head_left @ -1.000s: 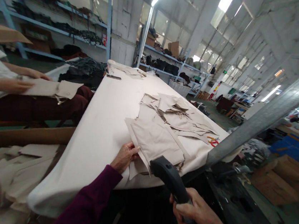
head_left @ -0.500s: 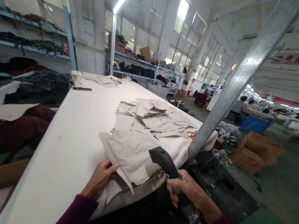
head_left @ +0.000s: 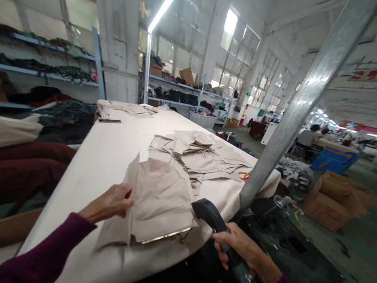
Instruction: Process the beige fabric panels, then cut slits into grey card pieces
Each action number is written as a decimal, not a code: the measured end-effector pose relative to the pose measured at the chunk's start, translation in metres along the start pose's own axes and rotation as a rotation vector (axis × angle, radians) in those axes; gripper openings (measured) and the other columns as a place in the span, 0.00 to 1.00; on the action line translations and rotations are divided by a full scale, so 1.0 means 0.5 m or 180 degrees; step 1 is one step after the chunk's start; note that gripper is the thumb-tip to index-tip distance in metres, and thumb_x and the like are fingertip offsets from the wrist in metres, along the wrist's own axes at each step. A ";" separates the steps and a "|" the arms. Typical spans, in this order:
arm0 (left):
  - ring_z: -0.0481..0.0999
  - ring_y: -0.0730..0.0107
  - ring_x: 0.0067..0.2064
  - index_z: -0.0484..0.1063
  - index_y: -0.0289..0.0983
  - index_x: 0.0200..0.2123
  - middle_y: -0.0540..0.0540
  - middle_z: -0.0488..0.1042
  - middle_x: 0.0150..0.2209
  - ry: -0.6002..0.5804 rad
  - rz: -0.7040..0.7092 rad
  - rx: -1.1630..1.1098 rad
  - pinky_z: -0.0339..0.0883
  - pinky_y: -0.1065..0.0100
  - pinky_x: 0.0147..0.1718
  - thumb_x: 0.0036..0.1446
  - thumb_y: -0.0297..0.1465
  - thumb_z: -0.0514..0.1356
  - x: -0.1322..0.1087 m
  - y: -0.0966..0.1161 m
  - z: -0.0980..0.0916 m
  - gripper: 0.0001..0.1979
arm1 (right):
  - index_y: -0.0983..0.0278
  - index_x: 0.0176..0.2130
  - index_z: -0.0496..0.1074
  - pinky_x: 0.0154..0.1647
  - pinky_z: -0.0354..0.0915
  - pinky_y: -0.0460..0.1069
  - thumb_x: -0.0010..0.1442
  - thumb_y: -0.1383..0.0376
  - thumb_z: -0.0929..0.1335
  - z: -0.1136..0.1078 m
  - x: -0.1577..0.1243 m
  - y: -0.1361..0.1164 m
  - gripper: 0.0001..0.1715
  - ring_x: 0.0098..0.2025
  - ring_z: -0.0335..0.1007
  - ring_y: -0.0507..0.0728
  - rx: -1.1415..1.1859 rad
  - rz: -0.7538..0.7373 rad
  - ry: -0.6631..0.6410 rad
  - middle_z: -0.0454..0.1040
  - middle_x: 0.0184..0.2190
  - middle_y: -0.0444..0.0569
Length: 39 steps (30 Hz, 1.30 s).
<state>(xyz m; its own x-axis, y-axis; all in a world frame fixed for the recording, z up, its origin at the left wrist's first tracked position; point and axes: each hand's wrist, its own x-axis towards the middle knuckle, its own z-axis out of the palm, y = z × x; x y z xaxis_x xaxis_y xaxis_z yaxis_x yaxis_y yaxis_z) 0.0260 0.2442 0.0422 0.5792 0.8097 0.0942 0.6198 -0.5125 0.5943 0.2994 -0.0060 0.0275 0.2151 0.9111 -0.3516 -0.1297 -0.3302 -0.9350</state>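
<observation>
My left hand, in a dark purple sleeve, grips the left edge of a beige fabric piece and lifts that edge off the white padded table. A metal zipper runs along the piece's near edge. My right hand is closed round the black handle of an iron-like tool, held below the table's near edge. Behind the held piece lies a loose pile of similar beige fabric pieces.
Orange-handled scissors lie at the table's right edge by a slanted metal post. A person in dark red sits at the left. Shelves with dark goods line the back; cardboard boxes stand on the floor at right.
My left hand has pulled the fabric piece toward the left and raised its edge. The view has swung right, and the right hand with the tool has stayed below the table edge.
</observation>
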 end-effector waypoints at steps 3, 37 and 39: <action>0.75 0.56 0.32 0.70 0.31 0.33 0.37 0.74 0.32 0.0575 0.0147 0.1774 0.68 0.61 0.30 0.54 0.28 0.50 0.018 0.045 0.006 0.10 | 0.65 0.30 0.61 0.12 0.61 0.44 0.47 0.56 0.71 0.017 -0.013 0.006 0.19 0.14 0.58 0.46 -0.0056 0.0082 -0.0129 0.66 0.20 0.39; 0.58 0.52 0.62 0.64 0.23 0.55 0.32 0.62 0.59 0.0486 0.0622 0.1139 0.46 0.50 0.59 0.54 0.25 0.47 0.048 0.046 0.269 0.26 | 0.65 0.36 0.61 0.14 0.61 0.44 0.49 0.58 0.70 0.064 0.058 -0.063 0.20 0.16 0.59 0.47 -0.0315 0.0785 0.0044 0.69 0.22 0.41; 0.58 0.51 0.61 0.64 0.23 0.55 0.32 0.62 0.59 0.0497 0.0639 0.1127 0.46 0.50 0.59 0.54 0.25 0.47 0.049 0.045 0.270 0.26 | 0.65 0.35 0.60 0.14 0.61 0.44 0.48 0.58 0.70 0.068 0.055 -0.053 0.19 0.16 0.59 0.47 -0.0346 0.0912 0.0067 0.69 0.22 0.41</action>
<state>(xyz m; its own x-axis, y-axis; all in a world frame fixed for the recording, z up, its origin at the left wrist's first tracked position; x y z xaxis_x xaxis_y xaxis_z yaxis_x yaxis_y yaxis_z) 0.1257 0.2140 -0.0497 0.6366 0.7036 0.3156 0.6622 -0.7085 0.2439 0.2758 0.0362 0.0445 0.2050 0.7722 -0.6014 -0.0838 -0.5984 -0.7968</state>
